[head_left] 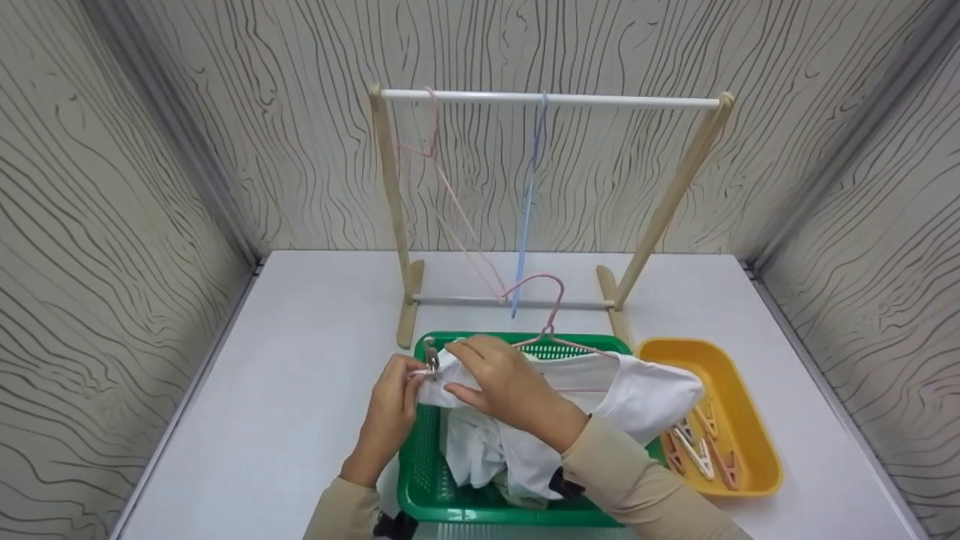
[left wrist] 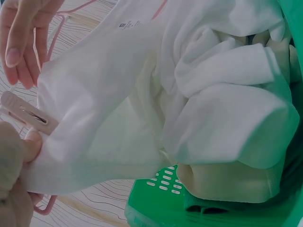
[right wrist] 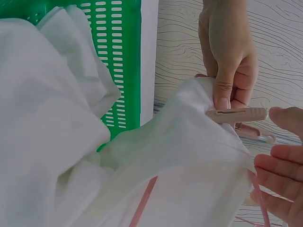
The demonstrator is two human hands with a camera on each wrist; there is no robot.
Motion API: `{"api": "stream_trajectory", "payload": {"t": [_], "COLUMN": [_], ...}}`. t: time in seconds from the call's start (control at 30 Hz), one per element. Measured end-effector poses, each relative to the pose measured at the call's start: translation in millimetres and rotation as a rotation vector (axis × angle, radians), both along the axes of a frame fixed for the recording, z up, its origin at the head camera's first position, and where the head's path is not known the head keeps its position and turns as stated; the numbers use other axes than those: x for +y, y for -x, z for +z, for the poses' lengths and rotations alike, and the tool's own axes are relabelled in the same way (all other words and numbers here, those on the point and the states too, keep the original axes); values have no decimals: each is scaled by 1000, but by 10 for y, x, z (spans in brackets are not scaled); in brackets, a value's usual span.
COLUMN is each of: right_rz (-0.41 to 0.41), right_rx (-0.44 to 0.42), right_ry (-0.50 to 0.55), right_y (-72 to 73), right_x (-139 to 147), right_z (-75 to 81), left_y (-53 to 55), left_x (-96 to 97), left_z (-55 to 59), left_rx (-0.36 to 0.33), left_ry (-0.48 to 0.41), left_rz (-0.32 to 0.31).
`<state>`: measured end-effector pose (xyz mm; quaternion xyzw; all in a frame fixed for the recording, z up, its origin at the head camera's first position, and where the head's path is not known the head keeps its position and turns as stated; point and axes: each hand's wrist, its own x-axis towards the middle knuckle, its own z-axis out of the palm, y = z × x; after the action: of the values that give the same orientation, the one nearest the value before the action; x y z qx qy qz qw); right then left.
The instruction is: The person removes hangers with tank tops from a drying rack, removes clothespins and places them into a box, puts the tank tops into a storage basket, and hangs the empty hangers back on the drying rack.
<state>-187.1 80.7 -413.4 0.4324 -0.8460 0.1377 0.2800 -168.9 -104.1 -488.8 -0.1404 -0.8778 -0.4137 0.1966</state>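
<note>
A white garment (head_left: pixel 652 394) hangs on a pink hanger (head_left: pixel 556 300) over the green basket (head_left: pixel 450 515). My left hand (head_left: pixel 391 397) pinches the garment's left end, thumb on top in the right wrist view. Beside that thumb, a pale clothespin (right wrist: pixel 241 115) is clipped on the fabric, its handles pointing outward. My right hand (right wrist: pixel 281 165) has its fingers extended and apart, the thumb close to the clothespin's handle end. From the left wrist view, the right hand (left wrist: pixel 26 40) hangs just above the clothespin (left wrist: pixel 31 113) and grips nothing.
More white cloth (head_left: pixel 480 450) lies in the basket. A yellow tray (head_left: pixel 765 457) at the right contains several clothespins (head_left: pixel 701 454). Behind stands a rack with a white rail (head_left: pixel 630 100), from which a light pink hanger (head_left: pixel 457 206) and a blue hanger (head_left: pixel 527 210) hang.
</note>
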Motion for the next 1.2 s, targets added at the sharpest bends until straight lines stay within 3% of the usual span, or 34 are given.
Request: {"api": "stream_trajectory", "payload": {"t": [0.13, 0.37, 0.83, 0.97, 1.2], "right_rz": [-63, -103, 1, 28, 57], "right_rx": [-38, -178, -478, -510, -484], "right_ry": [-19, -7, 100, 90, 48], "right_y": [-23, -32, -28, -29, -38], "right_x": [-89, -163, -197, -203, -217], "right_z": [-8, 19, 78, 98, 86], "left_y": [-13, -30, -32, -32, -35], "left_x": [11, 33, 25, 22, 24], "left_z": [-3, 8, 4, 6, 4], "left_rx": [31, 31, 63, 77, 99], "left_ry": [13, 20, 20, 15, 23], "left_rz": [2, 15, 4, 0, -12]}}
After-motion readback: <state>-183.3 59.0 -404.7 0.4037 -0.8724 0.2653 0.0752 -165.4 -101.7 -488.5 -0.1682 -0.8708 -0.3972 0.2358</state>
